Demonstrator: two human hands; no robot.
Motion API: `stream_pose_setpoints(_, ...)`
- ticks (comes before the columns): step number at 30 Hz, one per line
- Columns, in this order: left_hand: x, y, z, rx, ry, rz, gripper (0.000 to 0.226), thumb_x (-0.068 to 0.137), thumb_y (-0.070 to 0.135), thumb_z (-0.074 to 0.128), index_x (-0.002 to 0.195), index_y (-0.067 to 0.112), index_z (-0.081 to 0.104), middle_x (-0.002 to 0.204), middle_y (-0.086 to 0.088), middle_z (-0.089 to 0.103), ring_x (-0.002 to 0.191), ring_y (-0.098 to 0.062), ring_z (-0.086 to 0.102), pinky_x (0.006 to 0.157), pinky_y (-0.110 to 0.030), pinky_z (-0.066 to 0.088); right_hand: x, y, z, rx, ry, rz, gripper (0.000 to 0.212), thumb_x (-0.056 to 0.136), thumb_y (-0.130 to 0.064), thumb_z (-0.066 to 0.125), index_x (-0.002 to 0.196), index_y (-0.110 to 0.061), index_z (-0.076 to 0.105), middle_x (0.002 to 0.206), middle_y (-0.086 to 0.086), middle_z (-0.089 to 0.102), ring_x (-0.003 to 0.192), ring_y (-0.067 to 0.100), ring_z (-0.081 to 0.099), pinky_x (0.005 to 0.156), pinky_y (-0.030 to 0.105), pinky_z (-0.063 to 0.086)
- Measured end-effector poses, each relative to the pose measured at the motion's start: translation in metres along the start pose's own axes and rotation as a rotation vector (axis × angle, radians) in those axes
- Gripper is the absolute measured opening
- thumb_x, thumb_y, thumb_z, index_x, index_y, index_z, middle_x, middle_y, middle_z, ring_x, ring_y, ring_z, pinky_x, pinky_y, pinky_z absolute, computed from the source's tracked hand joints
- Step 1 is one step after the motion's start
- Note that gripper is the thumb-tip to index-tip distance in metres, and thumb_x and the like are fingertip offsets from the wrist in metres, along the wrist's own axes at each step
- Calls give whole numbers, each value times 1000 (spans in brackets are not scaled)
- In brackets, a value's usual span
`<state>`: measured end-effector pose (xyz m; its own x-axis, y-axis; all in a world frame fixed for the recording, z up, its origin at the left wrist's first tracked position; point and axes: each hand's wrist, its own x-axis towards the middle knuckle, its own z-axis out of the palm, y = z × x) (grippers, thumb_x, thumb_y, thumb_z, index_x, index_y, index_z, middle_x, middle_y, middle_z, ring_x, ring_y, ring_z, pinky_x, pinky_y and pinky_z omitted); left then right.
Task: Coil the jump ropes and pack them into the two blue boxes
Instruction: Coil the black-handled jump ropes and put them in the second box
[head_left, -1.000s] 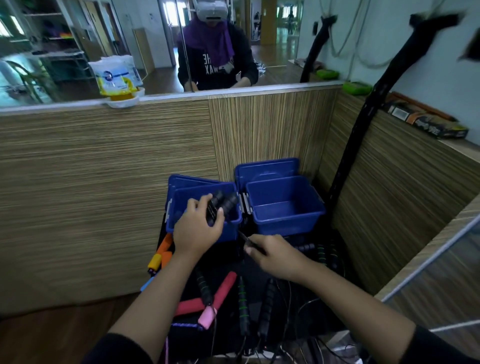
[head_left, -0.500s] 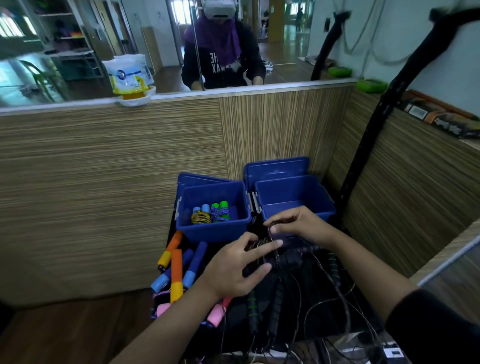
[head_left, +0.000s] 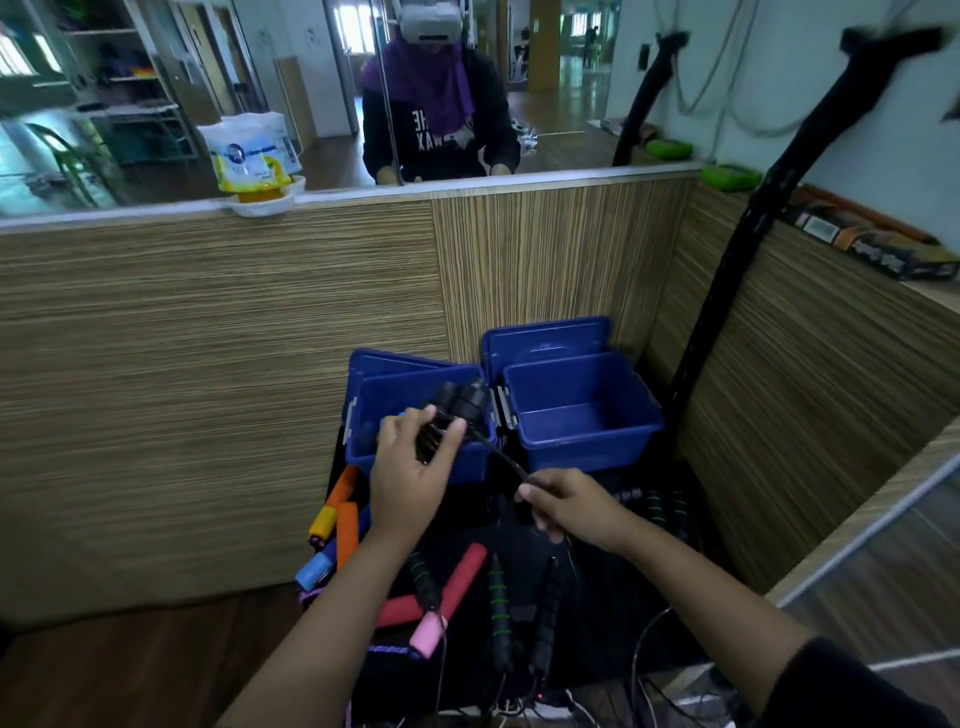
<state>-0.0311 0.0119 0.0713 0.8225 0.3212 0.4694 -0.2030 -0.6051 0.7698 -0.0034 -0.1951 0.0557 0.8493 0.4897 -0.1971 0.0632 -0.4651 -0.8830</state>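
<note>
Two open blue boxes stand side by side against the wooden wall, their lids leaning behind them. My left hand grips a black jump rope by its two handles, with cord turns wound against them, in front of the left blue box. The rope's cord runs down right to my right hand, which pinches it. The right blue box shows a bare floor. The left box's contents are hidden behind my hand.
Loose jump ropes lie on the black surface below: orange and blue handles at the left, pink ones in the middle, black-and-green ones to the right. A black padded pole leans at the right wall. Cables trail near the front edge.
Half a second ago both hands were low on the black rope in front of the boxes. My left hand has since lifted the handles up to the left box, and my right hand pulls the cord taut.
</note>
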Motion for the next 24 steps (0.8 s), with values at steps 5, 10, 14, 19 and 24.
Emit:
stream_pose_setpoints(5,5,-21,-6,320,-17,-51,46,88,57,51,111,18,59,104,-5,50,75,-19,55,58,-27,42,-16,-24,12,-291,-65,-99,12,95,-23,50,99,-17,60,74,-2,62,61,10,58,58,18,45)
stream_pose_setpoints(10,-21,-42,1,505,-256,306,43,87,57,47,109,25,64,94,-7,52,64,-27,61,44,-28,45,-15,-53,5,-746,-49,-312,16,96,-28,46,104,-20,58,105,5,65,97,25,59,78,37,47)
stream_pose_setpoints(14,-44,-32,2,414,-458,553,34,90,52,52,109,25,62,94,-7,53,65,-25,58,49,-26,40,-2,-59,-27,-891,-6,-459,18,92,-39,55,104,-34,67,94,-16,60,79,-6,51,79,33,32)
stream_pose_setpoints(19,-55,-9,-7,81,-486,484,40,90,43,57,124,24,47,114,-3,54,93,-16,58,76,-23,45,8,-45,-38,-295,15,-342,24,69,-42,77,90,-31,77,74,-20,66,77,-3,60,77,24,45)
stream_pose_setpoints(24,-47,0,-12,93,-449,498,49,95,45,49,142,35,41,114,0,50,92,-12,55,75,-23,46,16,-30,-28,64,-63,-155,19,77,-44,65,87,-32,76,106,1,72,103,6,64,94,27,49)
